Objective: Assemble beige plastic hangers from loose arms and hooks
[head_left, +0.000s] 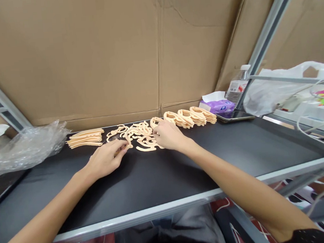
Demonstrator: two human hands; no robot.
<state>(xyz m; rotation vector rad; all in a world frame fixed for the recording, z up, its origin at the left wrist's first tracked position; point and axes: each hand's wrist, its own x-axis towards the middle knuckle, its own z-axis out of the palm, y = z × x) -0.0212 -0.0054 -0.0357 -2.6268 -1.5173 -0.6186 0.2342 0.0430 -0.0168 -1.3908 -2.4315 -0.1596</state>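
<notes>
My left hand is closed around a thin, curved cream-coloured piece, whose end pokes out past the fingertips. In front of both hands lies a loose heap of such curved pieces, tangled together. Over the heap's right side, my right hand has its fingers bent downward and closed; what they grip is hidden. Just beyond the right hand, ring-shaped cream pieces stand in several leaning stacks. A neat bundle of long, slightly wavy strips lies to the left of the heap.
A clear plastic bag lies at the left of the black shelf. At the right back are a purple tissue pack, a phone, a bottle and a white bag. Cardboard walls the back.
</notes>
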